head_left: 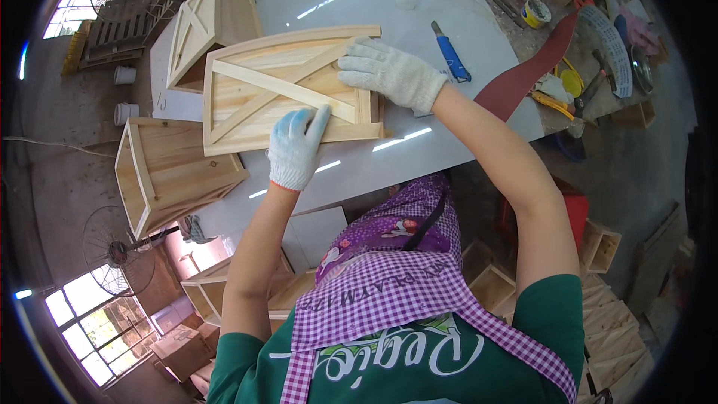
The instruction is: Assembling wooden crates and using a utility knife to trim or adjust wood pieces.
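- Head view, left hand [295,148]: pale blue work glove, fingers spread flat, pressing on the near long edge of the wooden panel [288,90]. Nothing gripped, just palm and fingertips down on it.
- Right hand [390,73]: white knit glove, also flat and open, laid over the panel's right end near the far corner. No grasp, only pressing.
- Wooden panel: pale pine, rectangular frame with diagonal braces crossing a slatted face. Lies flat on the white desk [419,15], face up, slightly skewed, right in front of the person.
- Second box [206,22] with the same cross-brace pattern stands on the desk just behind the panel, touching or nearly so; cannot tell which.
- Open tapered wooden box [168,172] sits at the desk's left corner, tipped on its side.
- Blue-handled tool [449,52] lies on the desk just right of the right hand.
- Dark red strip [523,78] runs along the desk's right edge.
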